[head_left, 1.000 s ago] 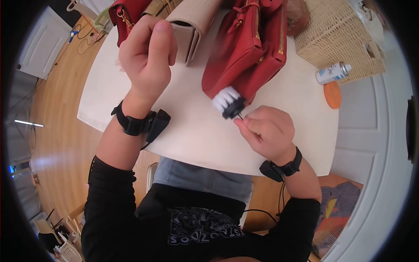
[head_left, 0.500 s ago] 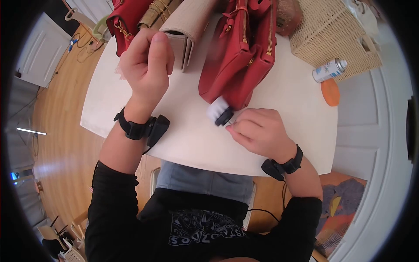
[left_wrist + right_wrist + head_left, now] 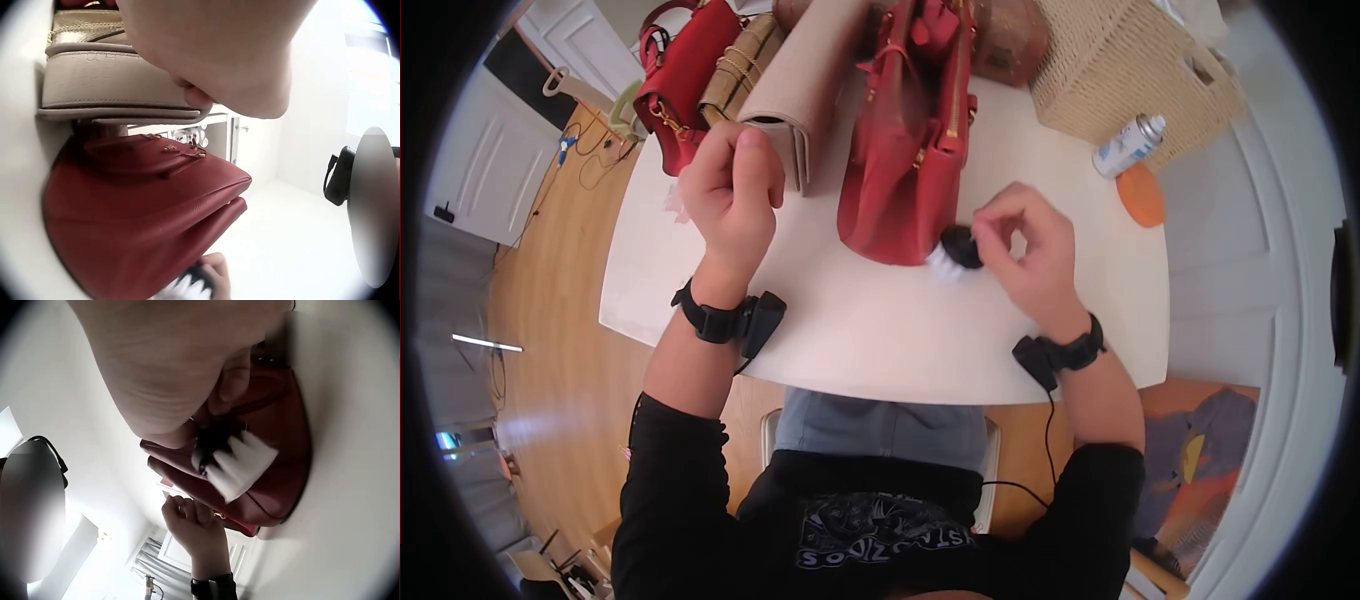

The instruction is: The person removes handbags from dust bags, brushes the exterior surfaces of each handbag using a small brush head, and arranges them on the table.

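My right hand (image 3: 1030, 245) pinches a small round brush (image 3: 957, 255) with a black base and white bristles. Its bristles face down and toward the near end of a red handbag (image 3: 890, 215), close beside the bag's lower right corner. In the right wrist view the white bristles (image 3: 244, 465) overlap the red leather. The red handbag stands upright with its gold zips at the top. My left hand (image 3: 735, 190) is raised with curled fingers, nothing showing in it, in front of a beige flap bag (image 3: 785, 125).
Left of the beige bag stand a gold chain bag (image 3: 740, 70) and another red handbag (image 3: 685, 85). A brown bag (image 3: 1010, 45) sits behind. At the right are a woven basket (image 3: 1120, 70), a spray can (image 3: 1128, 146) and an orange oval pad (image 3: 1140, 196).
The brush has moved right from the front of the red handbag to its right corner, its bristles now turned downward. My left hand stays curled; the head view has shifted.
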